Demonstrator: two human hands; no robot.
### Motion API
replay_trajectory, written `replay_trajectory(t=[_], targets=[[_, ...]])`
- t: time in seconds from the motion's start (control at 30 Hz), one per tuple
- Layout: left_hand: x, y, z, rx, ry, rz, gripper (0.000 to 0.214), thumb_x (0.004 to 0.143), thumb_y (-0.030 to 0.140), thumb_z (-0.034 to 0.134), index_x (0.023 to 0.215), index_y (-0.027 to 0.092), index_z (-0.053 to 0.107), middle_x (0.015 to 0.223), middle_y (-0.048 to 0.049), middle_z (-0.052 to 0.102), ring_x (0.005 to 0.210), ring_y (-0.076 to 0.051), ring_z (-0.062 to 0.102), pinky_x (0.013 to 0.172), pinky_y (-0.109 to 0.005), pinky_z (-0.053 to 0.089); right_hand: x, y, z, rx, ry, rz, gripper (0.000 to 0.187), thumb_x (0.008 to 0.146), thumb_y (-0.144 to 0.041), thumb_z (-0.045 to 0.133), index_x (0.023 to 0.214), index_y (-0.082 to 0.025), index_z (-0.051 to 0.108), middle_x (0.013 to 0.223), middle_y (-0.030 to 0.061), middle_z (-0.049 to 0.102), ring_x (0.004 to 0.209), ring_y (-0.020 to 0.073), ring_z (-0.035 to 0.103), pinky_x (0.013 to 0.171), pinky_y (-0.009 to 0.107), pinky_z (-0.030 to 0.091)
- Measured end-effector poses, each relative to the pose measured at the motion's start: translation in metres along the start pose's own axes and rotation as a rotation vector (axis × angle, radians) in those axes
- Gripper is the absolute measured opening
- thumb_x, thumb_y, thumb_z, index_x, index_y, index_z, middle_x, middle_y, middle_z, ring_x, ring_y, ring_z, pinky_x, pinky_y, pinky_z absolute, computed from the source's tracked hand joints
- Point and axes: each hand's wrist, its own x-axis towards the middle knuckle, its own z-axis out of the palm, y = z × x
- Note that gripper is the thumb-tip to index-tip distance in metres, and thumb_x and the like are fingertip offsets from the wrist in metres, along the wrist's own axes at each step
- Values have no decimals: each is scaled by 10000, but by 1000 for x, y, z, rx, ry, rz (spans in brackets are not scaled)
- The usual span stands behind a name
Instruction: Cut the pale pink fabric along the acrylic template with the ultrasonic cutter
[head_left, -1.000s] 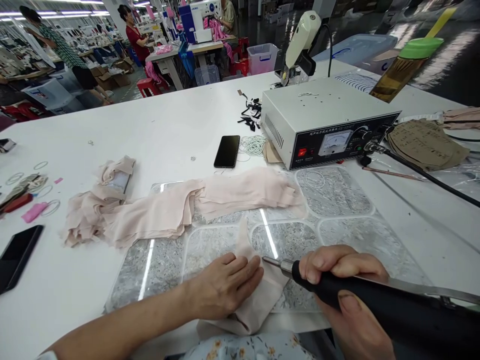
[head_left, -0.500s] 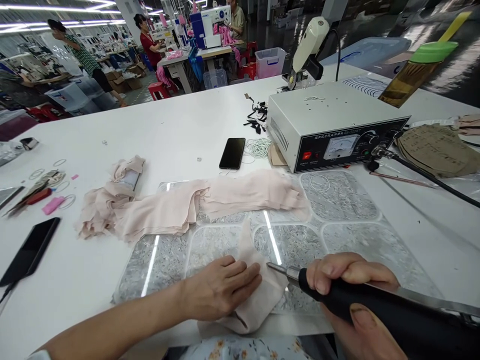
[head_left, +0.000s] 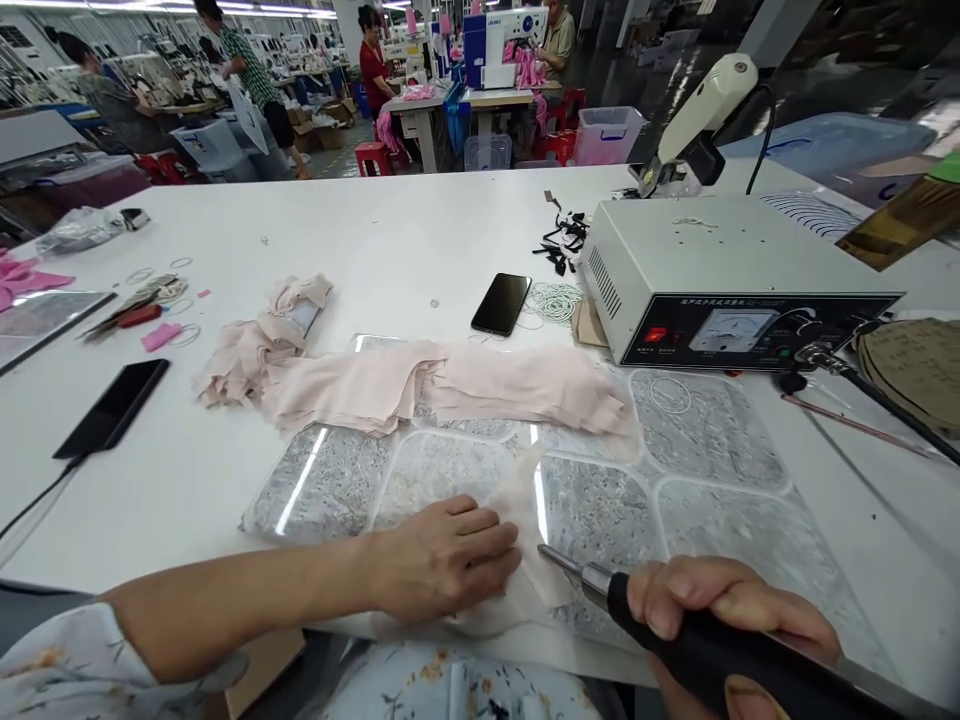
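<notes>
My left hand [head_left: 457, 555] presses a pale pink cloth piece [head_left: 551, 590] down on the grey marbled mat [head_left: 330, 485], its fingers bent and held together. Part of the cloth is hidden under that hand. Wrapped around the black handle of a hand-held ultrasonic tool [head_left: 598, 583] is my right hand [head_left: 739, 600], at the lower right. The tool's pointed metal tip is at the cloth's right side, just right of my left fingertips; whether it touches the cloth I cannot tell. Beyond my hands, a stack of pale pink cloth strips [head_left: 517, 385] spans the mat's far part.
A grey control box [head_left: 720, 235] with a lit red switch and a cable stands at the right. One phone [head_left: 501, 303] lies beyond the strips, another phone [head_left: 112, 410] at the left. Scissors [head_left: 139, 305] lie near it. Several people work at machines behind the table.
The view has turned left, so table things appear farther right. More of my left sleeve shows. Both hands keep their holds, with the tool tip still beside my left fingers.
</notes>
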Motion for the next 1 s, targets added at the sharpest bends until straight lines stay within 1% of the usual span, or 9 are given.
replay_trajectory(t=[0.1,0.23,0.3,0.37,0.47,0.6,0.77,0.9,1.0], targets=[[-2,-3,0,7,-29,31,194,989,153,445,1040,80,617,1052,-140,664,882,-183,594,704,-300,457,-1,-2,2,-13,-7,-5,69,827,-350,582,862,-291,590,715,21,503,562,171,485,506,365,494],[-4,-10,0,-2,-13,80,181,970,124,484,1067,59,622,1121,-153,658,945,-208,600,722,-312,449,-3,-1,8,32,75,-46,85,833,-315,583,902,-265,578,768,18,496,588,150,481,521,339,504],[-3,-11,0,8,-20,114,207,970,118,482,1110,49,618,1192,-160,640,994,-224,595,740,-319,447,-3,-1,10,42,73,-80,104,827,-315,601,903,-249,574,771,14,494,588,141,481,517,327,508],[-2,-12,0,24,-35,135,237,983,124,452,1136,55,618,1257,-153,617,1040,-229,585,760,-318,449,-3,0,10,29,49,-88,116,826,-315,610,906,-240,573,773,13,501,597,139,491,526,323,520],[0,-13,0,41,-63,148,280,1007,145,389,1132,81,631,1317,-131,588,1075,-222,573,772,-312,454,-3,1,10,20,60,-64,116,837,-303,597,929,-239,569,794,13,507,618,140,502,545,324,529],[-1,-15,1,72,-96,151,302,1006,158,368,1138,95,632,1302,-145,596,1091,-231,572,780,-325,463,-5,1,12,29,83,-51,115,840,-318,596,921,-242,567,788,17,494,619,144,490,540,331,516],[-3,-14,4,91,-96,141,315,1005,152,351,1157,98,622,1278,-161,609,1105,-234,568,785,-333,473,-7,2,12,30,82,-35,108,844,-320,586,919,-245,565,783,21,482,632,153,483,553,339,506],[-3,-14,3,87,-76,139,298,1000,145,367,1142,87,622,1256,-164,620,1096,-239,578,781,-329,475,-4,5,10,50,82,-63,107,848,-305,579,933,-241,564,805,26,486,640,150,483,561,338,499],[-2,-14,2,98,-66,141,286,996,142,379,1130,92,626,1253,-169,621,1094,-245,585,790,-332,476,1,8,10,52,57,-108,111,840,-290,583,939,-243,566,784,30,496,628,158,482,545,351,494]])
